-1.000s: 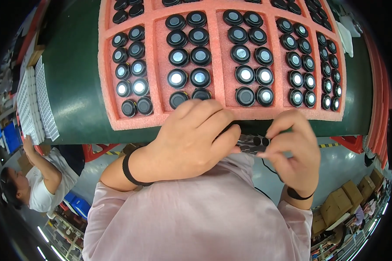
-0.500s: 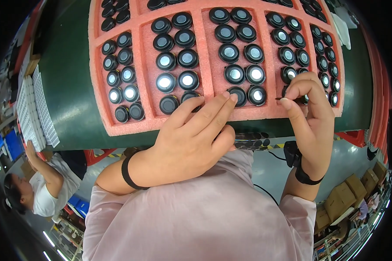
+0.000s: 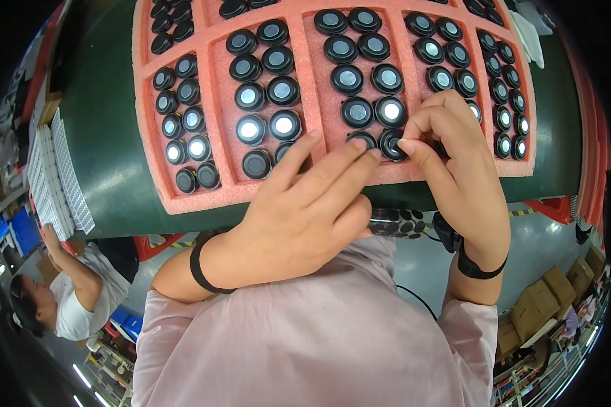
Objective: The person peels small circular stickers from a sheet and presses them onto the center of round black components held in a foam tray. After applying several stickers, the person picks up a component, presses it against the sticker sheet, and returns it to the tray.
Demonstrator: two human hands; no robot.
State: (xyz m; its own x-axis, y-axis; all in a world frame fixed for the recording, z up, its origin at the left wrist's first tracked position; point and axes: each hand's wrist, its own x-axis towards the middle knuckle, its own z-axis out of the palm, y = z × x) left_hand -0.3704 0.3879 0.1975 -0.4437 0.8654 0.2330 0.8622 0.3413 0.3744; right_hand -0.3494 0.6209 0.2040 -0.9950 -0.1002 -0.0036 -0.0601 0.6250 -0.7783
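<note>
Round black parts with silver centres (image 3: 347, 79), like small speakers, sit in rows in a pink foam tray (image 3: 217, 136). Some in the nearest row have dark centres, such as one black part (image 3: 256, 163) left of my left hand. My left hand (image 3: 299, 210) lies palm down with fingers stretched out, its fingertips touching a near-row part (image 3: 361, 140). My right hand (image 3: 458, 163) pinches thumb and forefinger together at the right edge of the neighbouring part (image 3: 392, 144). The small dark piece in that pinch is mostly hidden; that part's centre looks mostly dark.
The tray lies on a dark green table (image 3: 102, 156). Stacked white perforated sheets (image 3: 47, 176) stand at the left, near another person (image 3: 81, 292) in a white top. A white cloth (image 3: 527, 41) lies beyond the tray's right edge. Cardboard boxes (image 3: 540, 305) stand on the floor behind right.
My right hand has moved left with the small dark piece, from the compartment on the right to the near-row part beside my left fingertips. My left hand has barely moved.
</note>
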